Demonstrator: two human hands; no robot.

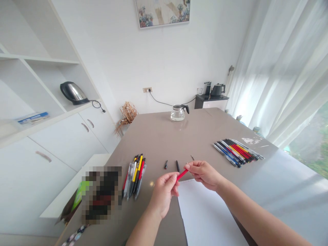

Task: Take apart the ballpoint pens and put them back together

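Between my two hands, above the top edge of a white sheet of paper (pixel 207 215), is a red pen barrel (pixel 182 175). My left hand (pixel 164 191) pinches its lower end. At the upper end, the fingertips of my right hand (pixel 203 173) are closed on the barrel; anything smaller between them is hidden. Just beyond my hands lie a short dark pen part (pixel 166 164), a black pen part (pixel 177 166) and a thin small piece (pixel 192 157) partly near my right fingers. To the left sits a pile of assorted pens (pixel 134 176).
A row of pens (pixel 237 152) lies on the right of the brown table (pixel 153 136). A glass pot (pixel 177 113) stands at the far end. By the left edge is a blurred-out item (pixel 102 194), with a beaded strap (pixel 75 235) nearer me.
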